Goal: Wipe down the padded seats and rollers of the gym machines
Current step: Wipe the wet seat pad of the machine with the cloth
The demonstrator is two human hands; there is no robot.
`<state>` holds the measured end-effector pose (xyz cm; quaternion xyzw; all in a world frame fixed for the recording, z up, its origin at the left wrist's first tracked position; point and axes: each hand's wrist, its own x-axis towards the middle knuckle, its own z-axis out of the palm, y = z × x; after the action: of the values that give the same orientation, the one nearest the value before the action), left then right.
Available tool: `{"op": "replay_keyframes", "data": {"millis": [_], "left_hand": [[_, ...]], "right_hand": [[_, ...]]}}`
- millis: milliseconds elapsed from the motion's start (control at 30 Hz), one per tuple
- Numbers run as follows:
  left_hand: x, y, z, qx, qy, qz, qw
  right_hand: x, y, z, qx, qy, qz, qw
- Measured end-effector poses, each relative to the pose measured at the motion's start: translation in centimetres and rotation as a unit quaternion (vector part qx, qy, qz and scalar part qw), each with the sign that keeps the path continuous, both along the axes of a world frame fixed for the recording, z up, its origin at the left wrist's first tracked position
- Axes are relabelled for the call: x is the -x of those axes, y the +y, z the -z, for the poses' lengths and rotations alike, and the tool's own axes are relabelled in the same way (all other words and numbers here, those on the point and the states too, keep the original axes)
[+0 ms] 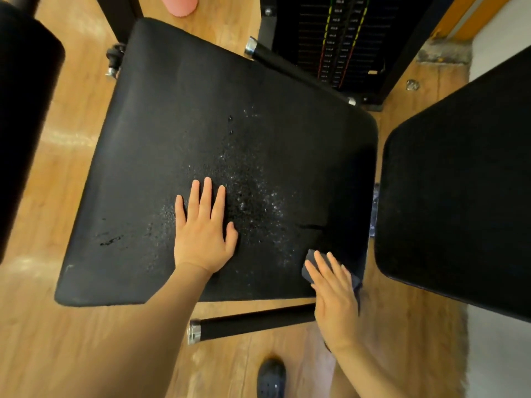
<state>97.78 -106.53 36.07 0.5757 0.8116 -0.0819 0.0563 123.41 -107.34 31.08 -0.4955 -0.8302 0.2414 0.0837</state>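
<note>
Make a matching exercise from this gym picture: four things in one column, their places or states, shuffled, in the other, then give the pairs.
Things:
1. left hand
2. right hand
3. spray droplets
4. shoe

Places or states:
A. on the wooden floor, at the bottom edge of the view
B. speckled over the middle of the seat pad
C. flat on the bare pad, fingers spread
D. pressing a dark cloth at the pad's near right corner

Pairs: 1-C, 2-D, 3-B, 4-A

Small white labels run down the weight stack point(342, 44) plates, but they are too blurred to read.
</note>
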Motion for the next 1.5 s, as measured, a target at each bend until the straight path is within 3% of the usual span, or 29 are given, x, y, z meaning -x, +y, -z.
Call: {"op": "replay_keyframes", "data": {"millis": [133,233,333,400,500,567,667,833,1033,1233,1500], "left_hand": [[0.1,-0.1,0.1,-0.005,0.002,0.001,1.0],[0.2,-0.2,0.1,-0.006,0.007,0.005,1.0],[0.1,-0.1,0.1,-0.004,0.01,0.005,1.0],[0.0,-0.1,0.2,-0.002,0.01,0.004,1.0],[0.1,-0.1,0.2,-0.005,0.008,0.001,1.0],[0.1,-0.1,0.2,-0.008,0.003,-0.001,1.0],[0.1,-0.1,0.2,-0.009,-0.001,-0.001,1.0],[0.1,-0.2,0.1,-0.014,0.003,0.004,1.0],[0.0,-0.2,0.1,-0.013,0.009,0.006,1.0],[0.0,-0.2,0.2,-0.021,0.013,0.006,1.0],[0.0,-0.4,0.3,-0.022,0.018,0.007,1.0]], "right_hand": [[0.2,1.9,-1.9,0.025,0.099,0.001,0.995],[3.0,9.1,-3.8,-0.004,0.183,0.082,0.98],[6.6,18.2,-4.7,0.001,0.211,0.153,0.965],[8.2,23.2,-5.1,0.012,0.194,0.133,0.972],[8.8,28.4,-4.5,0.011,0.09,0.044,0.995],[8.5,29.9,-3.7,0.064,0.032,0.005,0.997],[7.6,28.8,-2.2,0.095,0.003,-0.007,0.995],[6.9,24.3,-1.6,0.051,0.07,0.087,0.992],[5.5,19.5,-1.2,0.048,0.054,0.097,0.993],[4.0,13.4,-0.9,0.052,0.092,0.102,0.989],[5.4,2.4,-1.2,0.05,0.095,0.204,0.973]]}}
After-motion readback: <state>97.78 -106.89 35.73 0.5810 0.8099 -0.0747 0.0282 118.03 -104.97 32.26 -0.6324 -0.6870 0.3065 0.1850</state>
